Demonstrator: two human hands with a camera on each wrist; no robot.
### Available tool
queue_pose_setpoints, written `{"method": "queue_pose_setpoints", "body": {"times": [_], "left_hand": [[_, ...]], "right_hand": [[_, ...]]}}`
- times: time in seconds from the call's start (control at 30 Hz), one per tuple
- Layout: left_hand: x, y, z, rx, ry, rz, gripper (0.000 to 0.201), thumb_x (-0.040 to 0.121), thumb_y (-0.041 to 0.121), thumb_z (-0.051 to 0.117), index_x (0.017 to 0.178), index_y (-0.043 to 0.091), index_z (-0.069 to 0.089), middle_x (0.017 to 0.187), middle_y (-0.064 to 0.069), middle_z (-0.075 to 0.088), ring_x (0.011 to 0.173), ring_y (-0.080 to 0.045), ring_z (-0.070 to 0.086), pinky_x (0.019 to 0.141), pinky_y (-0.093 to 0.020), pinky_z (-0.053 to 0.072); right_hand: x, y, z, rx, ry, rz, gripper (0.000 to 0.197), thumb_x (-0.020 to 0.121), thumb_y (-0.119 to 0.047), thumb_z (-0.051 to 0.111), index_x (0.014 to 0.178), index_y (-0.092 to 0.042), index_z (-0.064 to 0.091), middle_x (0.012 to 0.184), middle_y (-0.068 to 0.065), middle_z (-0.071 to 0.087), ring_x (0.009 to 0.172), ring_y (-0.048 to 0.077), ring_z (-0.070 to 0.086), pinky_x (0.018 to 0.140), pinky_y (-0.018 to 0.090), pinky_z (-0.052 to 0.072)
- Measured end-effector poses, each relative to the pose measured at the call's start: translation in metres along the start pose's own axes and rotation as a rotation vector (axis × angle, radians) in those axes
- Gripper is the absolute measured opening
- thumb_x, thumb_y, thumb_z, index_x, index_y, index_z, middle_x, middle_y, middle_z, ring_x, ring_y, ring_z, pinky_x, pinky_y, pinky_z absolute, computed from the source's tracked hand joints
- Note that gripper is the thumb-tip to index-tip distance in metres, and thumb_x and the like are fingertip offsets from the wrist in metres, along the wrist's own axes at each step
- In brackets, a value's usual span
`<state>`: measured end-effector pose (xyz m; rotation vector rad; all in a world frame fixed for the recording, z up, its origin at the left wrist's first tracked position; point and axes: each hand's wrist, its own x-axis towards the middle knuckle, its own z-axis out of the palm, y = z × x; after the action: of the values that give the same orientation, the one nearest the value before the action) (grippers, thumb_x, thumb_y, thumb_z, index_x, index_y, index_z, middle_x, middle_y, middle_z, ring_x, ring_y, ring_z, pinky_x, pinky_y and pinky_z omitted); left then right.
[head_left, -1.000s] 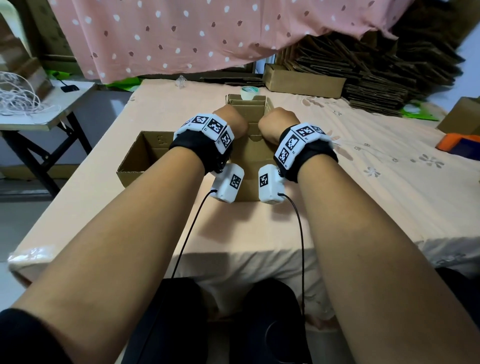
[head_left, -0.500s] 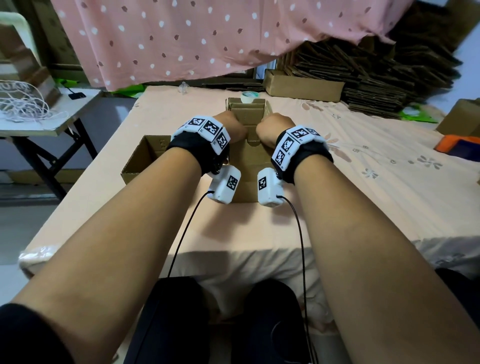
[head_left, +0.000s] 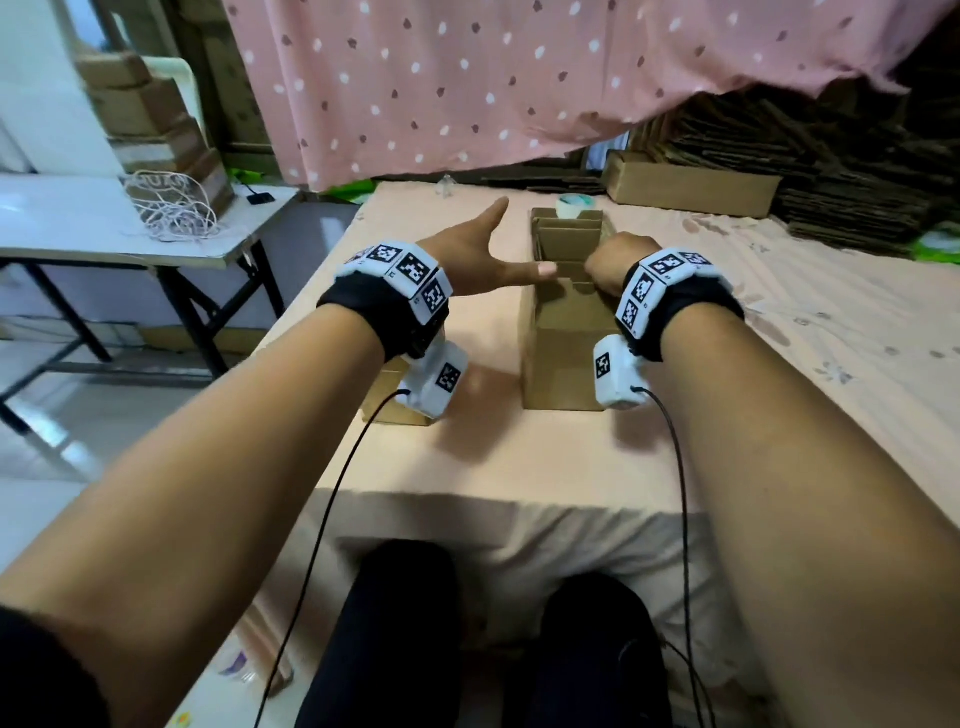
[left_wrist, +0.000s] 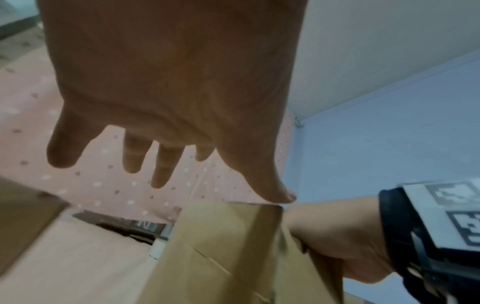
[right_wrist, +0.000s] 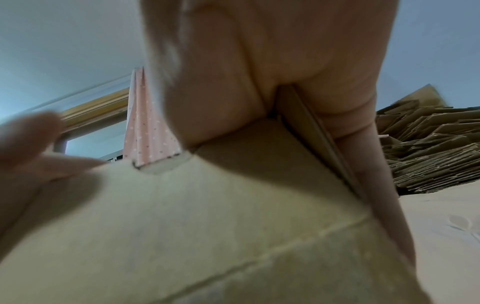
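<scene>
Cardboard box (head_left: 561, 379), R hand (head_left: 613, 261) gripping wall, L hand (head_left: 475, 254) spread beside

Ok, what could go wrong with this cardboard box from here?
Only the right hand pinches the cardboard box, at its right wall; the left hand is open beside it, so the folded walls might spring apart. The left wrist hangs over the second box near the table edge and might knock it.

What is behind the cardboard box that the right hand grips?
A roll of tape shows just behind the cardboard box; a long box lies farther back. The box wall covers the roll's lower part, so contact cannot be judged.
</scene>
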<state>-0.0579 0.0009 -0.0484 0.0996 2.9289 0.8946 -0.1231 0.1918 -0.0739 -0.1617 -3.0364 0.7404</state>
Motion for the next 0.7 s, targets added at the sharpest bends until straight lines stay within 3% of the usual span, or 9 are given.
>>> {"method": "queue_pose_setpoints", "body": {"times": [0.1, 0.17, 0.23, 0.27, 0.33, 0.47, 0.53, 0.6, 0.7], "left_hand": [[-0.006, -0.019, -0.016, 0.174, -0.028, -0.109, 0.129, 0.058, 0.093, 0.059, 0.159, 0.029, 0.01, 0.162, 0.004, 0.032, 0.148, -0.024, 0.033, 0.12, -0.047, 0.028], [-0.01, -0.033, -0.021, 0.3, -0.048, -0.175, 0.123, 0.048, 0.096, 0.06, 0.141, 0.017, 0.043, 0.148, 0.002, 0.051, 0.13, -0.026, 0.05, 0.112, -0.047, 0.038], [-0.015, -0.043, -0.024, 0.336, -0.034, -0.186, 0.097, 0.047, 0.091, 0.068, 0.11, 0.019, 0.054, 0.125, -0.001, 0.065, 0.102, -0.026, 0.057, 0.094, -0.042, 0.048], [-0.017, -0.046, -0.024, 0.335, -0.019, -0.181, 0.091, 0.052, 0.086, 0.072, 0.109, 0.017, 0.056, 0.119, -0.001, 0.066, 0.097, -0.025, 0.056, 0.087, -0.038, 0.048], [-0.022, -0.048, -0.024, 0.364, 0.02, -0.168, 0.083, 0.061, 0.075, 0.077, 0.114, 0.015, 0.059, 0.113, -0.002, 0.067, 0.098, -0.025, 0.06, 0.08, -0.035, 0.046], [-0.032, -0.054, -0.023, 0.466, -0.022, -0.185, 0.068, 0.061, 0.073, 0.078, 0.093, 0.016, 0.059, 0.092, -0.001, 0.067, 0.081, -0.022, 0.061, 0.073, -0.033, 0.047], [-0.036, -0.059, -0.025, 0.491, -0.076, -0.206, 0.074, 0.057, 0.081, 0.074, 0.089, 0.015, 0.062, 0.087, 0.001, 0.067, 0.075, -0.02, 0.06, 0.073, -0.032, 0.048], [-0.038, -0.062, -0.027, 0.493, -0.171, -0.206, 0.096, 0.045, 0.095, 0.062, 0.102, 0.018, 0.068, 0.098, 0.001, 0.069, 0.086, -0.024, 0.062, 0.083, -0.036, 0.051], [-0.044, -0.063, -0.026, 0.621, -0.317, -0.172, 0.114, 0.034, 0.104, 0.05, 0.121, 0.031, 0.063, 0.115, 0.005, 0.064, 0.103, -0.025, 0.058, 0.094, -0.043, 0.05]], "right_hand": [[0.065, 0.018, 0.02, -0.192, 0.014, 0.113, 0.048, 0.076, -0.034, 0.058, 0.118, -0.013, 0.068, 0.106, 0.013, 0.069, 0.104, 0.042, 0.063, 0.089, 0.045, 0.048], [0.157, 0.045, 0.048, -0.3, -0.038, 0.162, 0.033, 0.068, -0.034, 0.066, 0.097, -0.02, 0.074, 0.078, 0.008, 0.07, 0.082, 0.037, 0.067, 0.088, 0.062, 0.049], [0.162, 0.042, 0.05, -0.331, -0.068, 0.216, 0.049, 0.052, -0.039, 0.071, 0.097, -0.018, 0.073, 0.083, 0.014, 0.069, 0.085, 0.04, 0.066, 0.085, 0.065, 0.048], [0.152, 0.038, 0.048, -0.286, -0.055, 0.244, 0.061, 0.05, -0.04, 0.07, 0.105, -0.013, 0.069, 0.092, 0.016, 0.067, 0.093, 0.04, 0.065, 0.086, 0.059, 0.049], [0.114, 0.024, 0.04, -0.278, -0.051, 0.181, 0.052, 0.072, -0.035, 0.064, 0.109, 0.0, 0.057, 0.101, 0.011, 0.058, 0.106, 0.026, 0.057, 0.084, 0.041, 0.047], [0.074, 0.009, 0.026, -0.277, 0.005, 0.222, 0.034, 0.085, -0.027, 0.048, 0.106, -0.003, 0.062, 0.107, 0.026, 0.061, 0.106, 0.047, 0.059, 0.092, 0.059, 0.048], [0.085, 0.013, 0.03, -0.301, -0.014, 0.178, 0.037, 0.083, -0.026, 0.049, 0.108, -0.002, 0.062, 0.104, 0.026, 0.061, 0.1, 0.045, 0.06, 0.093, 0.057, 0.047], [0.087, 0.017, 0.031, -0.293, -0.001, 0.151, 0.04, 0.08, -0.025, 0.058, 0.109, 0.002, 0.062, 0.099, 0.023, 0.06, 0.097, 0.037, 0.059, 0.092, 0.05, 0.048], [0.086, 0.019, 0.024, -0.366, -0.059, 0.191, 0.021, 0.079, -0.024, 0.065, 0.094, -0.011, 0.073, 0.087, 0.018, 0.067, 0.086, 0.037, 0.064, 0.091, 0.06, 0.05]]}}
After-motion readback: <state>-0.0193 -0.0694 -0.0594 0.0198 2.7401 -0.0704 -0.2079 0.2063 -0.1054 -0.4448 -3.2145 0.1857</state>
